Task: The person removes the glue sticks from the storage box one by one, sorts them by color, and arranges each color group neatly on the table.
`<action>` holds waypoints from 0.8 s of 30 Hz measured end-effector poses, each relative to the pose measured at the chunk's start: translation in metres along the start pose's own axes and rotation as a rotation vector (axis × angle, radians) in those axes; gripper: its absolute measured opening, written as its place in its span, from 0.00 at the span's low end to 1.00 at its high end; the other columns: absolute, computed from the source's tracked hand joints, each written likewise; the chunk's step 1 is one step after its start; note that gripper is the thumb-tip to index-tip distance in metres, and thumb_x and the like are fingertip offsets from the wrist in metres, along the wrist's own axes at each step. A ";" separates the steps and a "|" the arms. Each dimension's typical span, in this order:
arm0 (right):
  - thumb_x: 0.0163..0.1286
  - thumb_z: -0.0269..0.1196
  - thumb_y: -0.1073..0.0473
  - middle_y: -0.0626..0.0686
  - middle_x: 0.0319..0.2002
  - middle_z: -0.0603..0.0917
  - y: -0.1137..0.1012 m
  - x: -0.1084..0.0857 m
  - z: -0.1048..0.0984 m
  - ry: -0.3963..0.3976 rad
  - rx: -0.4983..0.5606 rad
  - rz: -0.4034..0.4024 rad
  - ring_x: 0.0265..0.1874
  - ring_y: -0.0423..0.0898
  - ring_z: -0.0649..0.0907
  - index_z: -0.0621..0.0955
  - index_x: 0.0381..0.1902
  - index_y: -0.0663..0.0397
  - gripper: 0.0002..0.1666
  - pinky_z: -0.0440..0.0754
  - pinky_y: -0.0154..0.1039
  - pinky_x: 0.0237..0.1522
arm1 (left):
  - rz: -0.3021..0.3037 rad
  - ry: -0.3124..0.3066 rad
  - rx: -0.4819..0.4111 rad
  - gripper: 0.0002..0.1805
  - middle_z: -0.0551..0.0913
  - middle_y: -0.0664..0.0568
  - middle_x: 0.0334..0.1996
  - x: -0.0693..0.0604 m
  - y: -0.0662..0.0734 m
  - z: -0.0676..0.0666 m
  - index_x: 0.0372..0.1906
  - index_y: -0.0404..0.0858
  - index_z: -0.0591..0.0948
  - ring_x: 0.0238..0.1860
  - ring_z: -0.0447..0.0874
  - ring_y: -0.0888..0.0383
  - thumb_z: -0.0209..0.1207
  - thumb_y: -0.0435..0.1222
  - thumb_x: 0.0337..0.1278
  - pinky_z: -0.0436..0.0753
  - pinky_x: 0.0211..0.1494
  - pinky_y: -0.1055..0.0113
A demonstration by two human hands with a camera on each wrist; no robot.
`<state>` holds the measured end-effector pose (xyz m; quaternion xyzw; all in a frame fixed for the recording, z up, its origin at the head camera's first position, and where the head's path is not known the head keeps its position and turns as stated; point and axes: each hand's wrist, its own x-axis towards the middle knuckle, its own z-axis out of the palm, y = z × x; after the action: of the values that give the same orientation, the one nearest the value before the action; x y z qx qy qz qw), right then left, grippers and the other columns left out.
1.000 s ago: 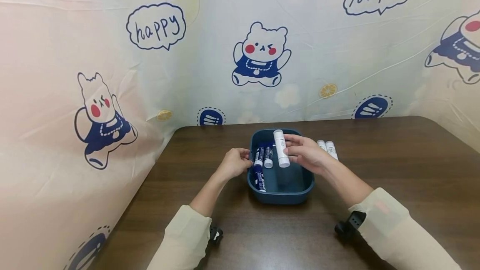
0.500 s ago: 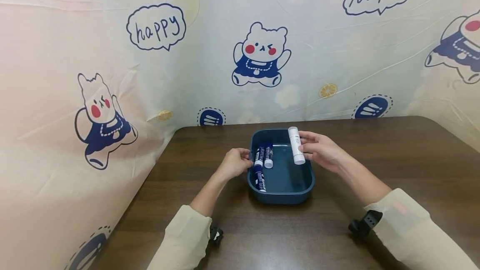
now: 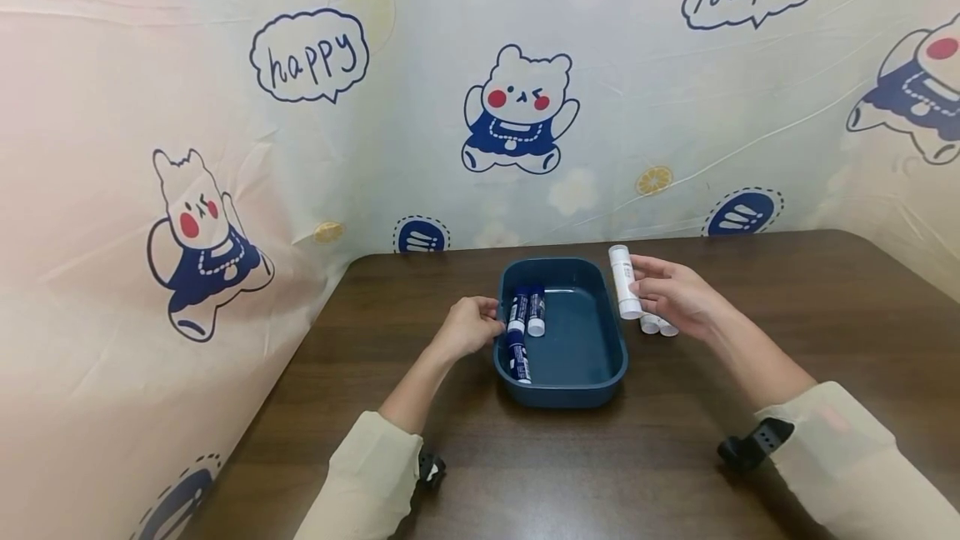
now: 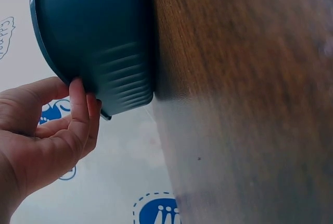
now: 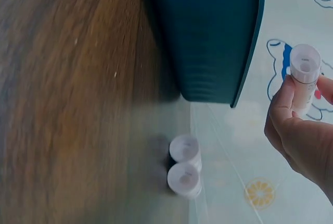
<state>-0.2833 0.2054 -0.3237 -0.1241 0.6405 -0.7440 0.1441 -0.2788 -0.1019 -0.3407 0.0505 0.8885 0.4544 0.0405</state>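
My right hand (image 3: 678, 298) pinches a white glue stick (image 3: 625, 282) between thumb and fingers. It is held in the air just beyond the right rim of the blue plastic bin (image 3: 573, 396). With thumb and fingertips, my left hand (image 3: 471, 326) grips the bin's left rim, as the left wrist view shows at the bin wall (image 4: 99, 31). Inside the bin, along its left side, lie 3 blue-labelled glue sticks (image 3: 518, 357). Two more white glue sticks (image 5: 184, 164) lie side by side on the table right of the bin, partly hidden by my right hand in the head view.
The brown wooden table (image 3: 480, 473) extends around the bin on all sides. A printed cloth (image 3: 420, 123) with cartoon bears hangs behind the table and along its left side.
My right hand has carried the white glue stick rightward, from over the bin to beyond its right rim. My left hand and the bin have stayed in place.
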 end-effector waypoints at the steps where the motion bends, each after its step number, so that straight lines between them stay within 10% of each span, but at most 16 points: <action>1: 0.65 0.51 0.71 0.68 0.64 0.52 0.000 -0.001 -0.002 0.002 0.004 0.001 0.43 0.41 0.75 0.42 0.71 0.66 0.42 0.77 0.33 0.44 | -0.001 0.000 -0.001 0.21 0.78 0.42 0.40 0.000 0.000 0.000 0.55 0.27 0.74 0.35 0.80 0.53 0.59 0.27 0.54 0.83 0.37 0.63; 24: 0.67 0.52 0.67 0.70 0.68 0.45 0.001 -0.009 -0.044 0.063 -0.109 0.018 0.45 0.33 0.72 0.41 0.70 0.67 0.43 0.72 0.29 0.47 | -0.005 -0.006 -0.016 0.21 0.78 0.42 0.40 0.000 0.000 0.000 0.55 0.27 0.74 0.37 0.79 0.53 0.59 0.27 0.54 0.83 0.37 0.63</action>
<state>-0.2915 0.2487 -0.3316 -0.1026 0.6853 -0.7104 0.1235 -0.2784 -0.1021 -0.3401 0.0493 0.8849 0.4610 0.0448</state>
